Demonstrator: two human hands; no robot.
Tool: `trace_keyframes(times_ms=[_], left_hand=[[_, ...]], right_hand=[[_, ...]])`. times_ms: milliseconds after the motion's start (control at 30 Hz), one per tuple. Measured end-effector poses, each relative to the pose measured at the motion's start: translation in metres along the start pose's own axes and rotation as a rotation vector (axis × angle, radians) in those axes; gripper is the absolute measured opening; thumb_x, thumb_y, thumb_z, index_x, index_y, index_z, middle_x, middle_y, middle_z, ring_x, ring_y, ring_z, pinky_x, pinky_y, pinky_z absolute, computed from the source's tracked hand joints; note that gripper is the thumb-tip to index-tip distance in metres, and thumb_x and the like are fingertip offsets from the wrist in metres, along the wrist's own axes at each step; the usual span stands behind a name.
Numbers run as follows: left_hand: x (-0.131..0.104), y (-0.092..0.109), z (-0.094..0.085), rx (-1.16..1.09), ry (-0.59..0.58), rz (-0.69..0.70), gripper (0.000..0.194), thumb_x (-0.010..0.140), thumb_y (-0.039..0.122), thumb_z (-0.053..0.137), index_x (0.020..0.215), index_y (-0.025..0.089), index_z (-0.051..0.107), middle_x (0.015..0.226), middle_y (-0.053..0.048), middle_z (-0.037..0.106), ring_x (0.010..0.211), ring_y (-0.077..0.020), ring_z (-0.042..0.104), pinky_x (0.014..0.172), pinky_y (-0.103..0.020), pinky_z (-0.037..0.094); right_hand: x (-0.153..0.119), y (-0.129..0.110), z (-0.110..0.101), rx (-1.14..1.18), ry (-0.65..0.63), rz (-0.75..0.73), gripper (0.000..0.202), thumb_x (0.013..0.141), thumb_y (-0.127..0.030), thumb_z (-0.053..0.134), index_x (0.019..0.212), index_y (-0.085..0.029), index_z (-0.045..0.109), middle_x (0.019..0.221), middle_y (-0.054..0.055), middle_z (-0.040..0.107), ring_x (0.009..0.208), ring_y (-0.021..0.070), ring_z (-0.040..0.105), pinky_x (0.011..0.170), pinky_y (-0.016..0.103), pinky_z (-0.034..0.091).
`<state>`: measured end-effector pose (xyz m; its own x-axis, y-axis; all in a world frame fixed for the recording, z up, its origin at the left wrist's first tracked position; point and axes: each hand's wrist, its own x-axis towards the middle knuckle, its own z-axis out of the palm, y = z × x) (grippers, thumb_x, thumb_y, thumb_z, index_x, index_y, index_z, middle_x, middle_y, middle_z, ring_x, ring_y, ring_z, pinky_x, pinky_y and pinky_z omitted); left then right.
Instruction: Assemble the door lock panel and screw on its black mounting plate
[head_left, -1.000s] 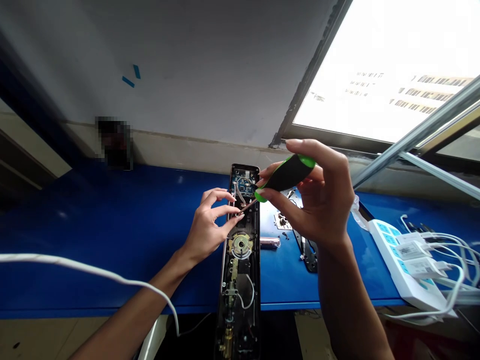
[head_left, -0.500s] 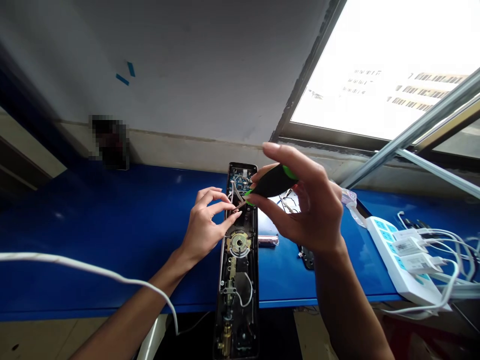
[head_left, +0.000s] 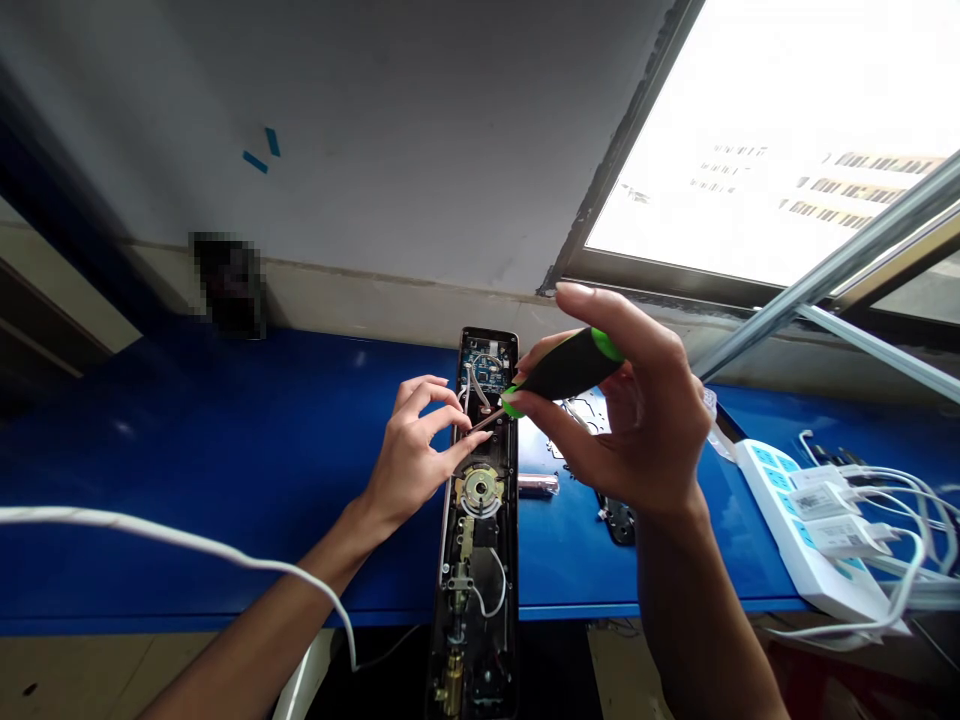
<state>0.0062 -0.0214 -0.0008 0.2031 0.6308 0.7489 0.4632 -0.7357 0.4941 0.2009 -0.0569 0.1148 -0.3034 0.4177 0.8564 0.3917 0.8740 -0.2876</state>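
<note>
My right hand (head_left: 651, 410) is wrapped round the handle of a black and green screwdriver (head_left: 562, 372), its thin shaft slanting down to the left. Thumb and fingers of my left hand (head_left: 420, 440) come together at the shaft's tip; whatever is pinched there is too small to make out. Both hands are over the upper part of a long, open black lock housing (head_left: 513, 530), which juts past the table's near edge. Inside it are a blue circuit board (head_left: 484, 370) with thin wires, a round metal disc (head_left: 481, 488) and a brass cylinder (head_left: 453, 685).
On the blue table (head_left: 225, 480), right of the housing, lie a shiny wrapped cylinder (head_left: 538, 486) and a black part (head_left: 619, 522). A white power strip (head_left: 806, 540) with plugged chargers stands farther right. A white cable (head_left: 187, 540) crosses at the left.
My right hand and the screwdriver have moved right and slightly down, drawing the shaft's tip lower. My left thumb reaches a little farther right. The view has shifted slightly.
</note>
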Motion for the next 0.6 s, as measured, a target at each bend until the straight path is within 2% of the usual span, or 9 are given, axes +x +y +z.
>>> trace_keyframes(times_ms=[167, 300, 400, 600], left_hand=[[0.001, 0.001, -0.001, -0.022, 0.004, 0.001, 0.016, 0.084, 0.018, 0.087, 0.080, 0.020, 0.072, 0.096, -0.004, 0.067, 0.117, -0.0273, 0.060, 0.100, -0.046, 0.055], [0.002, 0.002, -0.002, -0.022, 0.012, 0.012, 0.017, 0.082, 0.018, 0.089, 0.079, 0.020, 0.072, 0.095, -0.005, 0.068, 0.116, -0.0277, 0.061, 0.099, -0.046, 0.056], [0.002, 0.002, -0.001, -0.025, 0.005, 0.005, 0.016, 0.081, 0.019, 0.089, 0.080, 0.020, 0.073, 0.095, -0.005, 0.068, 0.116, -0.0282, 0.061, 0.098, -0.047, 0.057], [0.002, 0.002, -0.001, -0.025, 0.003, 0.004, 0.015, 0.083, 0.019, 0.088, 0.081, 0.020, 0.073, 0.097, -0.005, 0.068, 0.117, -0.0282, 0.061, 0.099, -0.048, 0.057]], right_hand=[[-0.001, 0.001, -0.002, 0.003, -0.016, 0.039, 0.075, 0.089, -0.010, 0.074, 0.153, -0.040, 0.049, 0.145, 0.000, 0.068, 0.117, 0.0298, 0.075, 0.101, 0.053, 0.067], [-0.002, 0.007, -0.006, -0.015, 0.024, 0.005, 0.076, 0.086, -0.012, 0.078, 0.151, -0.040, 0.051, 0.141, 0.002, 0.069, 0.097, 0.0251, 0.079, 0.085, 0.048, 0.072], [-0.002, 0.011, -0.006, -0.012, 0.029, -0.027, 0.077, 0.084, -0.014, 0.079, 0.153, -0.037, 0.050, 0.138, 0.003, 0.070, 0.091, 0.0239, 0.079, 0.077, 0.046, 0.072], [-0.001, 0.008, 0.001, 0.016, 0.056, -0.003, 0.073, 0.086, -0.013, 0.077, 0.151, -0.036, 0.053, 0.140, 0.004, 0.069, 0.093, 0.0240, 0.078, 0.083, 0.046, 0.072]])
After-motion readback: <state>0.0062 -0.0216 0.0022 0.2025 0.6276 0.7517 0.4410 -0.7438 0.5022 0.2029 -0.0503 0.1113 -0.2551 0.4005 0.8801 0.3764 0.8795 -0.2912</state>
